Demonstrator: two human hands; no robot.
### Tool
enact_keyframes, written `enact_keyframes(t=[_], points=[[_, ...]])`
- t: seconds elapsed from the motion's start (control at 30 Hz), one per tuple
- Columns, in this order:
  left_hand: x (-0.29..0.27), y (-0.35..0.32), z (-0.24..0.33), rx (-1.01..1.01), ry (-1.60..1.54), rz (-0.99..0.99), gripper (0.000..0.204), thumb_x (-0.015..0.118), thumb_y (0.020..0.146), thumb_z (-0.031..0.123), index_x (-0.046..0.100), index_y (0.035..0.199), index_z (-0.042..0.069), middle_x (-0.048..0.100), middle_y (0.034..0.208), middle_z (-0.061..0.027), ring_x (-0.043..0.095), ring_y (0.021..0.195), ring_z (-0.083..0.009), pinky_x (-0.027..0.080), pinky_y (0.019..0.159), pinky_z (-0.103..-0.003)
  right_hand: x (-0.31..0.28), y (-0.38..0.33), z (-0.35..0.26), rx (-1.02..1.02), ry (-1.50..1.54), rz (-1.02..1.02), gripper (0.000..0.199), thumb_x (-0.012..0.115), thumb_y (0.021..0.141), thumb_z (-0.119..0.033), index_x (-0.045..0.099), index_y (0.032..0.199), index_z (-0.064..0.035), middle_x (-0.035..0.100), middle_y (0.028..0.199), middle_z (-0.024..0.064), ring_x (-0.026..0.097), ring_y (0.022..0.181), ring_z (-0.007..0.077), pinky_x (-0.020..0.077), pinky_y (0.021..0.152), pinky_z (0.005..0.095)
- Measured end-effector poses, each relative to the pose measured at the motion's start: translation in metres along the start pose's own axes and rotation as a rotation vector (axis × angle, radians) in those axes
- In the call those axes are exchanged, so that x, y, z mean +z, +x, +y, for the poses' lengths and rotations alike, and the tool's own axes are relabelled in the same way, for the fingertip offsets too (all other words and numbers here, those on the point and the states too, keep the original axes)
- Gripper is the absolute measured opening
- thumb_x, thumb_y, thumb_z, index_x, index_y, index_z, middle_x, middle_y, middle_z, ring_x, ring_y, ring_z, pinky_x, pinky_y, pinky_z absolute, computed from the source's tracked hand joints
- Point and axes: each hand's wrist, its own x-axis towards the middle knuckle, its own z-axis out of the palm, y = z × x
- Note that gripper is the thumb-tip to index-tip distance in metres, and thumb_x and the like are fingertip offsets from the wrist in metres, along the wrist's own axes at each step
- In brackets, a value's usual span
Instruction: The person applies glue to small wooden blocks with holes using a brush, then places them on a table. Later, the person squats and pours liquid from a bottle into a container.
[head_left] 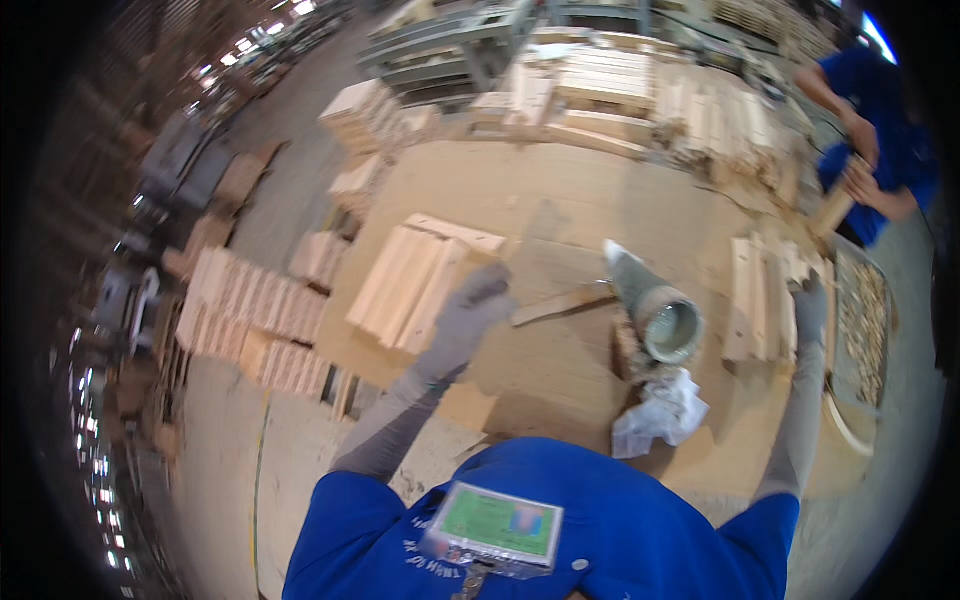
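The fingers [489,283] of the left hand [470,312] are blurred.

We stretch our arms [398,422] forward and wide apart; our left hand [470,310] is grey-gloved and blurred, and our right hand [811,308] is far to the right.

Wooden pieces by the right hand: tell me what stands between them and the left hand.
Between the left hand and the wooden pieces by the right hand are the flat stick, then the grey-green container. The crumpled plastic bag sits nearer the body, off the straight line across.
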Motion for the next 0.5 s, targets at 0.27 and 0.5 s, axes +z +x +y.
enact_keyframes(t=[0.27,0.5], points=[[-0.068,0.060,-0.078,0.223,1.459,-0.228,0.068,0.065,0.075,0.041,0.046,0.133,0.010,0.046,0.137,-0.0123,0.034,0.131,-0.0343,0.012,0.113,-0.051,-0.016,-0.083,-0.098,0.007,0.486,-0.108,0.054,0.061,0.087,-0.007,0.040,0.136,0.0027,0.045,0.135,0.0195,0.046,0.124,0.0258,0.0372,0.103,0.0328],[-0.090,0.204,-0.181,0.448,1.819,-0.312,0.053,0.051,0.083,0.020,0.043,0.134,0.011,0.050,0.133,-0.0131,0.040,0.128,-0.0371,0.014,0.110,-0.059,-0.062,-0.185,-0.192,-0.023,0.324,-0.026,0.047,0.059,0.091,-0.009,0.042,0.132,0.0061,0.054,0.124,0.0173,0.052,0.115,0.0199,0.0413,0.097,0.0293]])
